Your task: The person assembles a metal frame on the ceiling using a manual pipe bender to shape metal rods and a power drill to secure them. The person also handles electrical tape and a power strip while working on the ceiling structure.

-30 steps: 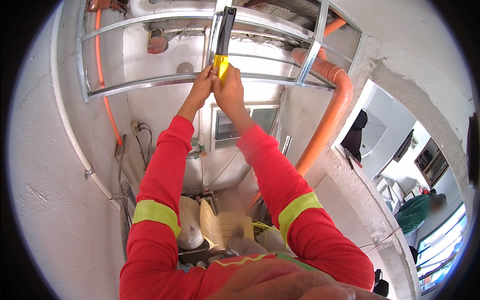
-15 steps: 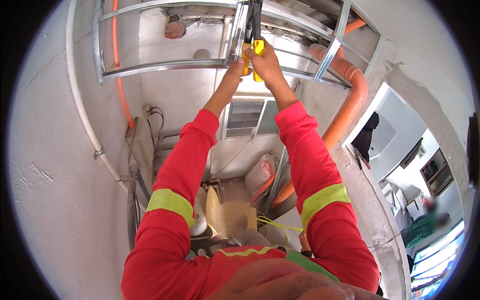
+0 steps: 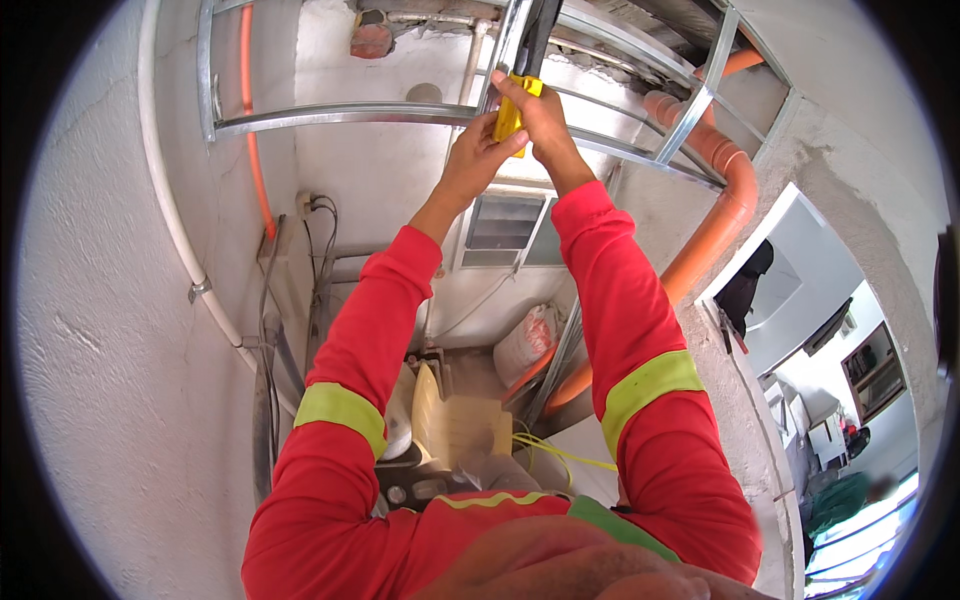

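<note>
Above head height, both my hands are on a long black two-handled tool with yellow grips (image 3: 507, 118), resembling a crimper. My left hand (image 3: 470, 165) presses against the grips from the left with its fingers. My right hand (image 3: 548, 125) wraps around them from the right. The two grips are squeezed together. The tool's black arms (image 3: 541, 40) run up beside a vertical metal stud (image 3: 512, 50); its working end lies beyond the top edge of the view. The stud is part of a galvanized metal ceiling frame (image 3: 370, 114).
A thick orange pipe (image 3: 705, 225) bends down at the right. White conduit (image 3: 165, 200) and an orange tube (image 3: 253, 140) follow the left wall. Below are a white sack (image 3: 524, 342) and a yellowish board (image 3: 465, 425). Through the right opening, a person in green (image 3: 835, 505) is partly visible.
The yellow grips, apart earlier, are now pressed together. My left hand has moved onto them with its fingers. The whole view has shifted slightly, so the frame appears farther right and higher.
</note>
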Motion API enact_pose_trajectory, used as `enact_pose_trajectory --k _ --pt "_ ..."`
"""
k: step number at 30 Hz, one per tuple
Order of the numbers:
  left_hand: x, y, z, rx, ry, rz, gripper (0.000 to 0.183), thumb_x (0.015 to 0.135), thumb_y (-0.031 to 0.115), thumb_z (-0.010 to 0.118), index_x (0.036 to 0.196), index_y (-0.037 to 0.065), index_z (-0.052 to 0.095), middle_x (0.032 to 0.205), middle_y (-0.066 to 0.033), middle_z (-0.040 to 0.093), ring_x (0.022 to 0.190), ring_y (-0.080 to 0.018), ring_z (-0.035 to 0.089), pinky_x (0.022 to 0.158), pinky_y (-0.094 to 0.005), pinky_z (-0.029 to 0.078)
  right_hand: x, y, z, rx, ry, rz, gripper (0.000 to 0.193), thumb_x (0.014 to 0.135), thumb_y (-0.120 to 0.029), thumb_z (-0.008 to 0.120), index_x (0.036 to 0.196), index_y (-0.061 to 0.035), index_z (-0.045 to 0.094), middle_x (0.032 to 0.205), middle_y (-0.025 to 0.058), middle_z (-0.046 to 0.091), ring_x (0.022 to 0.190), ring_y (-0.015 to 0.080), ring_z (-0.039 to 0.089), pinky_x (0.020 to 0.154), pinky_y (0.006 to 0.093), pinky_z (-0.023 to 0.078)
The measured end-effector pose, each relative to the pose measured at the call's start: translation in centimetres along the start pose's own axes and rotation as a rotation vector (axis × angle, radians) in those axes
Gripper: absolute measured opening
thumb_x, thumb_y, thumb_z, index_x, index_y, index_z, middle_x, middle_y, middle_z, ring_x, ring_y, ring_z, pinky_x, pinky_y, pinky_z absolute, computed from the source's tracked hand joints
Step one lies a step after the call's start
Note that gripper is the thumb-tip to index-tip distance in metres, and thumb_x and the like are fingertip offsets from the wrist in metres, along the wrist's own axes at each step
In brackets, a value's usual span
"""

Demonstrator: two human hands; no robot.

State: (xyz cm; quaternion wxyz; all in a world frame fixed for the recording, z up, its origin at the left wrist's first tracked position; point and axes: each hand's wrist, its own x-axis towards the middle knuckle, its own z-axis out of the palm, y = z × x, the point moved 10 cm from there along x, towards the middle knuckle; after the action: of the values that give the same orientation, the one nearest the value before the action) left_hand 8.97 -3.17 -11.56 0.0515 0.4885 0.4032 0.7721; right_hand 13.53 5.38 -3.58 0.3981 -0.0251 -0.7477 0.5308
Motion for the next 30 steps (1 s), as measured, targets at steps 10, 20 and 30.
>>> enact_pose_trajectory --k 10,20,30 --pt "-2.2 1.1 -2.9 0.657 -0.208 -0.004 0.046 0.089 0.018 0.078 0.129 0.001 0.063 0.117 -0.0094 0.072 0.105 -0.0192 0.069 0.093 -0.0334 0.053 -8.1 9.7 -1.5 0.199 0.017 -0.058 0.04 0.089 -0.034 0.08 0.106 -0.0001 0.07 0.084 0.0041 0.067 0.071 0.0113 0.064 0.064 0.0279 0.053" --pt "8.4 0.4 -5.7 1.14 0.017 0.226 0.068 0.086 0.047 0.077 0.134 0.002 0.06 0.115 -0.0181 0.073 0.111 -0.0358 0.067 0.096 -0.0432 0.052 -48.9 32.3 -3.4 0.118 -0.075 0.844 0.041 0.093 -0.033 0.077 0.118 -0.0022 0.065 0.09 0.0018 0.067 0.077 0.0099 0.061 0.069 0.0288 0.051" --pt "6.5 2.1 -4.9 1.122 0.132 0.474 0.072 0.083 0.044 0.082 0.137 0.002 0.059 0.121 -0.0194 0.069 0.109 -0.0355 0.067 0.094 -0.0429 0.052 -55.3 29.0 -14.6 -0.906 -0.199 0.642 0.045 0.086 -0.036 0.075 0.119 -0.0077 0.068 0.113 0.0238 0.06 0.106 0.0428 0.063 0.088 0.0515 0.052"
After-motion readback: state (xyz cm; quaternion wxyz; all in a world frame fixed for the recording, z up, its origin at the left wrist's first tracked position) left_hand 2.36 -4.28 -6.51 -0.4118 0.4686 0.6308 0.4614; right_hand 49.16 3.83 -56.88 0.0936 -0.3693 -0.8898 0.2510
